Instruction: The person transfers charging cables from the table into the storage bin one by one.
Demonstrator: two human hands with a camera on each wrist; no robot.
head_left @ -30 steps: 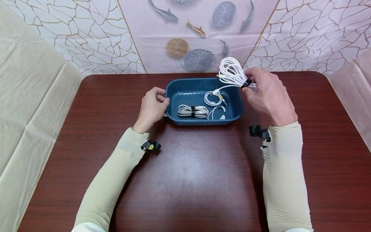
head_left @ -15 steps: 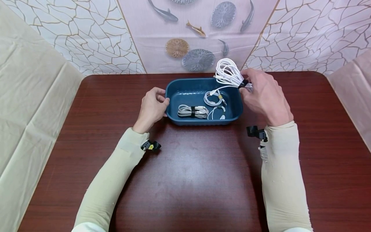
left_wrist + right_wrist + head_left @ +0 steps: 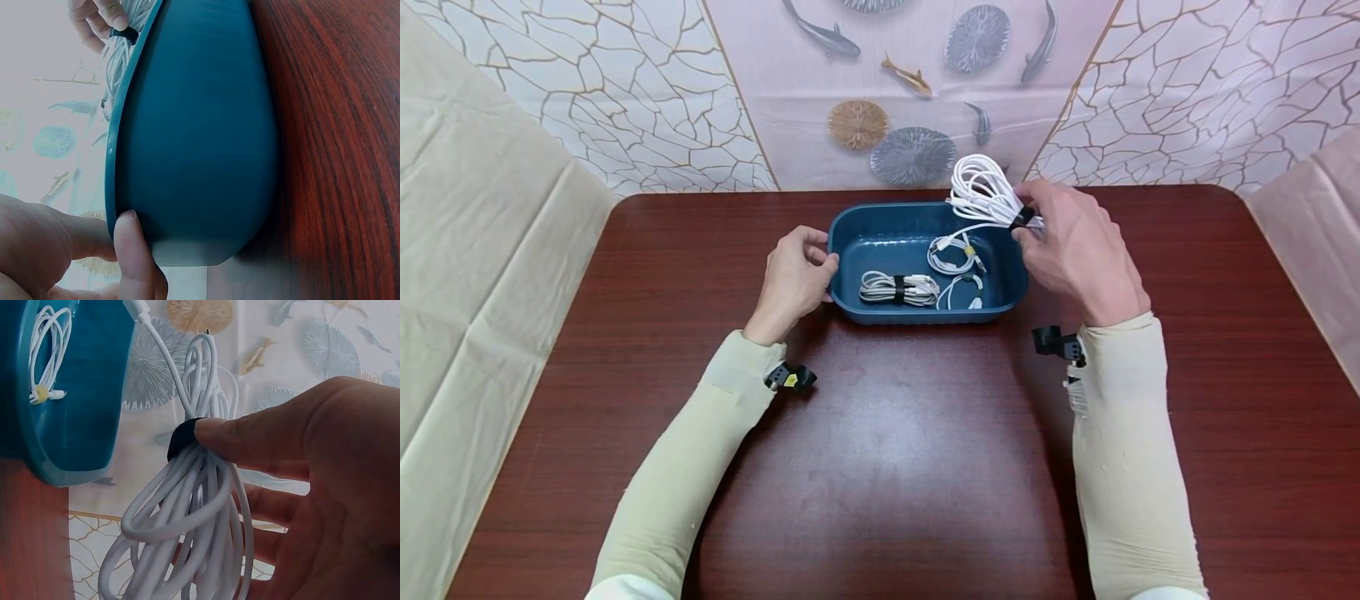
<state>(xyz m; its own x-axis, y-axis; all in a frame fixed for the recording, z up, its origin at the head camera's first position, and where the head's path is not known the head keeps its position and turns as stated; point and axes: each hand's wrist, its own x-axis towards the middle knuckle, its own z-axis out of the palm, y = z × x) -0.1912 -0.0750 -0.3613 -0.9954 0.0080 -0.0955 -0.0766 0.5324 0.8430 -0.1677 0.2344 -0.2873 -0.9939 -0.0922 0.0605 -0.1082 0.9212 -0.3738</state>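
A blue rectangular bin stands at the back of the table. My left hand holds its left end; in the left wrist view the thumb and fingers pinch the rim. Over the bin's back right corner, my right hand grips a coiled white cable at its black strap. One connector end dangles from that coil. Inside the bin lie a cable bundle with a black tie, a small coiled cable with a yellow tie, and another short cable at front right.
The dark red wooden table extends in front of the bin and to both sides. A patterned cloth with fish hangs behind the table's back edge. Each wrist carries a small black camera mount.
My right hand has moved a little to the left with the coiled white cable, further over the bin. The left hand and the bin have stayed in place.
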